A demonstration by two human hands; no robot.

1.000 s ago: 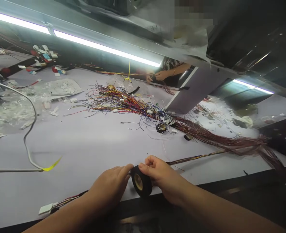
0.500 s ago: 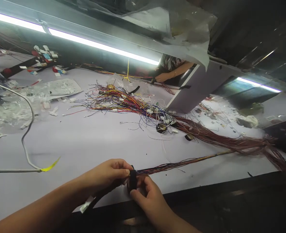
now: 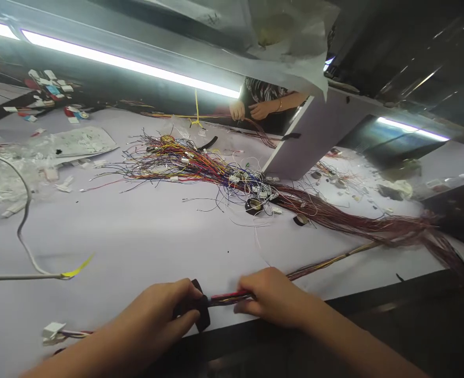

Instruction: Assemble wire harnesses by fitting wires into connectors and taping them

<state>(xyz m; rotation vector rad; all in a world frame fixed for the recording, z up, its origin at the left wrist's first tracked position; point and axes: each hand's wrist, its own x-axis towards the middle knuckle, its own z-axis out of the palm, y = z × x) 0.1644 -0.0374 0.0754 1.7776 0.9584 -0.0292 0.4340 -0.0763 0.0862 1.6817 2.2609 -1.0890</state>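
Note:
Near the table's front edge, my left hand (image 3: 165, 312) is closed on a roll of black tape (image 3: 203, 316), its fingers and thumb pressed against the roll's side. A thin bundle of wires (image 3: 222, 301) in red, yellow and dark colours comes out to the right of the roll. Further along, my right hand (image 3: 269, 295) has its fingers curled round the same bundle, slightly blurred. Past my left forearm, a white connector (image 3: 53, 333) shows on the end of several short wires. Whatever lies inside my left palm is hidden.
A big heap of loose wires (image 3: 200, 163) crosses the table, with two more tape rolls (image 3: 253, 206) beside it. A grey cable (image 3: 23, 231) loops at left near plastic bags (image 3: 3, 184). An upright white panel (image 3: 314, 134) stands behind; a co-worker's hands (image 3: 259, 109) show beyond.
My right hand has left the tape roll and moved right along the wires. The roll now sits in my left hand, turned and slightly lower. The view has shifted a little.

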